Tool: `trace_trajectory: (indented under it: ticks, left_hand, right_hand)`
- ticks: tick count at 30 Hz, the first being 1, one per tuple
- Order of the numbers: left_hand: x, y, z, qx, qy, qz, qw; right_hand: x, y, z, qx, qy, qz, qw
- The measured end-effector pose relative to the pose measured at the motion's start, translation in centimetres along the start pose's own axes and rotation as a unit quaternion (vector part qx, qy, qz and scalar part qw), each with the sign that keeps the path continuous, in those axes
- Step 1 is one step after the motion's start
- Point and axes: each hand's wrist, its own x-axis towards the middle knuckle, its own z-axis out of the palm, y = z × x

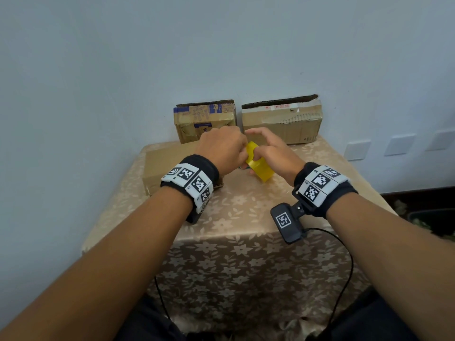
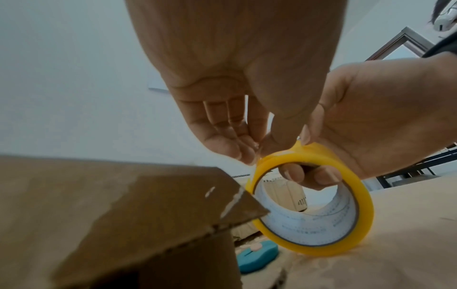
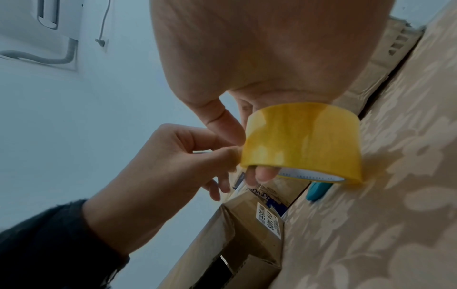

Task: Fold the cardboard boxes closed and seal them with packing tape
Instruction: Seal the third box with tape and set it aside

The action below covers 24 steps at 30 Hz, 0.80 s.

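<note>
A yellow packing tape roll point(image 1: 259, 166) stands on edge on the table, in front of me at centre. My right hand point(image 1: 268, 150) grips it, with fingers point(image 2: 309, 176) curled through the core and the thumb on top. My left hand point(image 1: 222, 148) pinches at the tape's loose end on the top of the roll point(image 2: 314, 207) with thumb and fingertips point(image 2: 247, 154). A plain cardboard box point(image 1: 165, 166) lies under my left wrist; one of its flaps point(image 2: 148, 205) sticks up. Two more worn boxes, one on the left point(image 1: 197, 119) and one on the right point(image 1: 283, 120), stand against the wall.
A teal cutter point(image 2: 257, 254) lies on the floral tablecloth point(image 1: 246, 205) just behind the roll. The small table is bounded by the wall at the back and left. A black cable point(image 1: 344, 267) hangs from my right wrist over the front edge.
</note>
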Motion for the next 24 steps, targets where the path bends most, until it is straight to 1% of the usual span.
trace_trajectory:
  ticks: [5, 12, 19, 21, 24]
  left_hand:
    - [0.02, 0.23, -0.19, 0.020, 0.019, -0.004, 1.000]
    - [-0.07, 0.15, -0.17, 0.012, 0.037, 0.005, 0.999]
    - [-0.02, -0.69, 0.15, -0.069, 0.033, -0.015, 0.997]
    - [-0.08, -0.69, 0.22, -0.106, 0.041, -0.024, 0.993]
    - [-0.14, -0.64, 0.13, -0.155, 0.062, -0.032, 0.985]
  right_hand:
    - [-0.13, -0.06, -0.02, 0.001, 0.004, 0.002, 1.000]
    - [-0.32, -0.20, -0.08, -0.007, 0.002, -0.002, 1.000]
    - [0.15, 0.38, -0.22, -0.008, 0.006, -0.013, 1.000]
    - [0.22, 0.40, -0.31, 0.003, 0.020, -0.020, 1.000]
    - [0.43, 0.44, -0.54, -0.013, 0.049, -0.042, 0.998]
